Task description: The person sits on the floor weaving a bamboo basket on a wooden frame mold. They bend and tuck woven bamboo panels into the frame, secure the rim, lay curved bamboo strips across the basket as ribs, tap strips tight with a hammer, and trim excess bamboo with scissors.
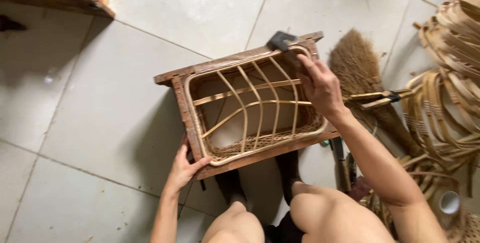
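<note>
We count: one rattan basket [255, 108] in one wooden frame [182, 105], one hammer [281, 42], one broom [362, 73], two hands on it, ours.

Handle of the hammer [283, 43] buried inside the right hand [321, 89]; only the dark head showing. Fingertips of the left hand [183, 167] tucked under the corner of the wooden frame [186, 104], out of sight. Right of the right hand, rattan strips [447, 73] cut off by the edge. Below that forearm, small tools [342, 163] too blurred to identify. Both forearms cropped at bottom.
</note>
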A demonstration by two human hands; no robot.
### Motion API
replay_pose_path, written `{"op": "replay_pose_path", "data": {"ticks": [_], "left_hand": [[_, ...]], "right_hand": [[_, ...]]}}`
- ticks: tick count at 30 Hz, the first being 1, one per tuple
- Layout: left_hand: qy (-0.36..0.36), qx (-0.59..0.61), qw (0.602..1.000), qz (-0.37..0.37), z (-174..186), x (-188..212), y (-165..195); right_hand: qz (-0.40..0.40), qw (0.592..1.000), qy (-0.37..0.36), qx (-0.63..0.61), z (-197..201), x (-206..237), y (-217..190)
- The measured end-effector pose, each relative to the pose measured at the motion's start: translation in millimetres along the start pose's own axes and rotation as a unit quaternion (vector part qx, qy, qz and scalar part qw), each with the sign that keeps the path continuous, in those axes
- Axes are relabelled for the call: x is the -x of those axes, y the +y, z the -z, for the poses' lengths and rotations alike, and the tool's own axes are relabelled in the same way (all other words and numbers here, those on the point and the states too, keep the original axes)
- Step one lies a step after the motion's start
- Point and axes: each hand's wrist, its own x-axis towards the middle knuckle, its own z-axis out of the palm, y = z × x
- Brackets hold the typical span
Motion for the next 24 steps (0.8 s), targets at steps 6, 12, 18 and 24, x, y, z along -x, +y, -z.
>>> {"op": "replay_pose_path", "data": {"ticks": [6,12,18,24], "left_hand": [[0.02,0.025,0.999,0.02,-5,7,6],[0.046,0.097,0.986,0.126,-8,10,12],[0.041,0.063,0.992,0.097,-9,13,15],[0.032,0.089,0.99,0.103,-10,14,16]], "right_hand": [[-0.126,0.991,-0.027,0.043,33,43,44],[-0.128,0.992,0.008,-0.001,43,73,40],[-0.161,0.986,0.046,0.006,63,113,29],[-0.176,0.984,0.017,0.027,88,200,10]]}}
